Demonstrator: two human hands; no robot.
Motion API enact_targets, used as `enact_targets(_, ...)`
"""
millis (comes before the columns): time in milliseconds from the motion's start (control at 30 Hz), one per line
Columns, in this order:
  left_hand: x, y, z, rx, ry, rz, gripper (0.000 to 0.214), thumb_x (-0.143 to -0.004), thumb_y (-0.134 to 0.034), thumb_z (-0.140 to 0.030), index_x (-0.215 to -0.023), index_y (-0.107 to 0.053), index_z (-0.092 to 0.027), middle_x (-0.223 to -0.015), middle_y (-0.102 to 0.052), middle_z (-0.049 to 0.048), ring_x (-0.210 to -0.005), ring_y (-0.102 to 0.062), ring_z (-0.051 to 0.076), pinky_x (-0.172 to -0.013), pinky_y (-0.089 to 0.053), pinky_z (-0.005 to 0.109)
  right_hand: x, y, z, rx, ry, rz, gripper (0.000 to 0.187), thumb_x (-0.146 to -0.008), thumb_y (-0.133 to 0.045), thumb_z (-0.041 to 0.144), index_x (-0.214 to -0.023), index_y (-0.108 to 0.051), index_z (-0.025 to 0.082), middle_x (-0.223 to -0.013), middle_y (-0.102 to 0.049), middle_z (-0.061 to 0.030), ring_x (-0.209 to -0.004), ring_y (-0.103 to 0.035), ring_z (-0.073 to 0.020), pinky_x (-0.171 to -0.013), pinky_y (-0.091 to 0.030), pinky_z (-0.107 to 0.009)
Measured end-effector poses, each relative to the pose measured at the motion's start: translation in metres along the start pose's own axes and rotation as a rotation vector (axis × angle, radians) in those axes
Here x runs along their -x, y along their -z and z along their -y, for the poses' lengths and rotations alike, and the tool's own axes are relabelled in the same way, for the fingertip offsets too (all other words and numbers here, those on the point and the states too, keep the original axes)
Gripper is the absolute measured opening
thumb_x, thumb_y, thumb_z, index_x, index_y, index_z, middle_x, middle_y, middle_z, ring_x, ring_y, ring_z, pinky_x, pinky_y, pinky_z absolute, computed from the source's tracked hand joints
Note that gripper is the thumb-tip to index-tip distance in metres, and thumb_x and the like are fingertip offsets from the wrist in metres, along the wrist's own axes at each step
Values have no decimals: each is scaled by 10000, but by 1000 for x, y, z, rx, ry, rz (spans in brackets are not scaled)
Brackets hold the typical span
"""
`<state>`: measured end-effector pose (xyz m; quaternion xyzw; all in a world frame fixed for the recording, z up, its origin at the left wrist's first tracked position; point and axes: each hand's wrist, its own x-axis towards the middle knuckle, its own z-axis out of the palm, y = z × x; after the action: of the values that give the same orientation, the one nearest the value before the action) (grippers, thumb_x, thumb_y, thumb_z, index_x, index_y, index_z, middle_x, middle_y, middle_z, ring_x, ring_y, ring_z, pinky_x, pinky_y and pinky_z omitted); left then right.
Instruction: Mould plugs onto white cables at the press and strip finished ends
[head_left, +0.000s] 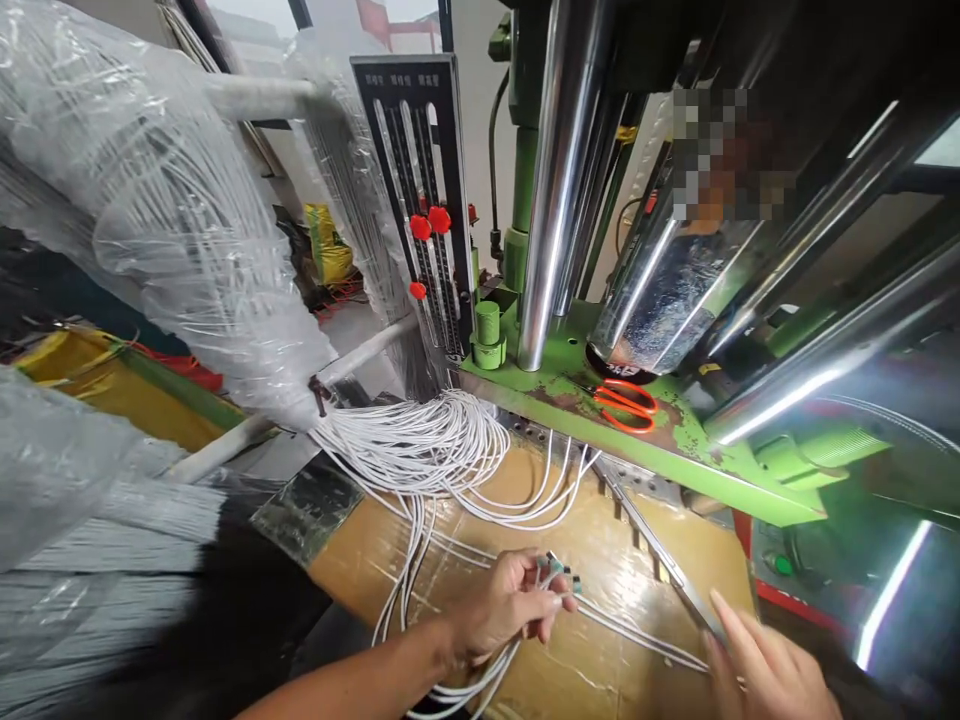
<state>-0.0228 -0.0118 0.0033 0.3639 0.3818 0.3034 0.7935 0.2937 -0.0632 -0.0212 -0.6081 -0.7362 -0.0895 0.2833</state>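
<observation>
My left hand (525, 605) is closed in a pinch on small green-and-black cable connectors (555, 570), held above the brown work surface. White cables (420, 540) trail from this hand and loop on its left. At lower right, my right hand (776, 665) has its fingers closed about the near end of a long narrow metal bar (660, 550). The bar slants away toward the press, with small brown tabs along its left side. Two or so white cables (637, 632) run across the surface toward my right hand; their ends by the fingers are hard to make out.
A green press bed (555, 400) with orange-handled scissors (626, 405) lies ahead, below shiny steel columns (559, 180). A large coil of white cable (420, 445) spills from a rack at left, beside plastic-wrapped cable bundles (187, 200). A black slotted panel (409, 150) has red knobs.
</observation>
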Motion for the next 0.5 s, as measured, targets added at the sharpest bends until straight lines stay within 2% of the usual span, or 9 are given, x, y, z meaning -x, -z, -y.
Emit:
enact_targets(100,-4,0,-1,-58,-55,5,338,-725,-748,-402,-828,-542,-154,-882,-728,84,-441,-456,42,-462,-305,204,-1,-19,-15,210,113,38,430,-1016,-357,398,-1111,-674,124,-888,-731,-134,-723,-696,-260,-600,-581,-374)
enact_targets(167,-6,0,-3,-118,-74,2,338,-765,-701,-444,-856,-571,-146,-917,-736,99,-410,-415,35,-447,-288,214,0,-33,-24,188,178,45,399,-1011,-369,371,-1151,-649,124,-873,-728,-111,-739,-716,-237,-620,-601,-336)
enact_targets(233,-8,0,-6,-214,-96,-18,365,-789,-678,-468,-909,-643,-124,-928,-740,97,-422,-405,41,-455,-295,219,-1,-40,-30,112,180,51,309,-978,-444,355,-1115,-653,174,-840,-727,-72,-727,-725,-221,-617,-606,-311)
enact_targets(300,-8,0,-9,-370,-134,-46,364,-769,-718,-438,-942,-723,-119,-877,-741,66,-496,-465,69,-508,-345,221,-5,-35,-30,21,98,79,216,-927,-507,332,-1007,-673,219,-790,-722,-44,-697,-727,-223,-592,-603,-309)
enact_targets(367,-6,0,-12,-583,-184,-47,310,-766,-740,-387,-952,-780,-141,-786,-730,30,-577,-516,100,-557,-366,222,-10,-20,-19,-150,-49,198,161,-887,-564,330,-951,-682,242,-820,-736,-39,-745,-738,-227,-635,-610,-302)
enact_targets(433,-4,1,-13,-775,-229,14,260,-818,-697,-355,-957,-804,-163,-714,-717,14,-590,-529,113,-563,-361,226,-14,-6,4,-394,-223,353,193,-877,-600,343,-1025,-690,256,-879,-755,-37,-745,-736,-212,-654,-608,-282)
enact_targets(500,-2,1,-13,-887,-285,105,253,-871,-630,-313,-981,-807,-170,-729,-737,21,-595,-560,122,-579,-388,228,-13,0,36,-656,-401,382,287,-868,-627,338,-1137,-684,255,-821,-753,-26,-620,-701,-184,-584,-588,-262)
